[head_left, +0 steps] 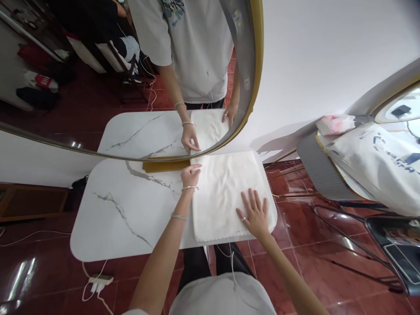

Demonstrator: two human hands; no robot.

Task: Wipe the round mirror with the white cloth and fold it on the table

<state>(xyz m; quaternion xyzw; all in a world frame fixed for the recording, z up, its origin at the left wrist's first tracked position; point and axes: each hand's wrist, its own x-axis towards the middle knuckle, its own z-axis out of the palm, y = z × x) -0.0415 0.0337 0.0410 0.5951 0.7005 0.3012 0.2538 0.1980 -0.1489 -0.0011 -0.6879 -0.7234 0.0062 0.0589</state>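
The white cloth (pixel 226 192) lies flat on the table (pixel 108 218), filling much of its 3 o'clock end, faintly creased, with a scalloped edge at 6 o'clock. Around the cloth, with 12 at its far edge, the left hand (pixel 190 176) is at 10, its thumb and forefinger drawn close at the cloth's rim; I cannot tell whether they are clamped on the fabric. Two bands (pixel 190 188) circle that arm. The right hand (pixel 256 214) rests at 4, palm down on the cloth, fingers spread apart and gripping nothing; it wears a ring (pixel 243 218). Bare marbled tabletop stretches toward 9. At 11 is a gold-rimmed mirror (pixel 98 100), reflecting both hands and the cloth. Farther out, a white printed bag (pixel 383 164) sits at 2, a black chair (pixel 390 249) stands at 4, and a power strip (pixel 104 280) lies at 8 on the red-tiled floor (pixel 305 271)
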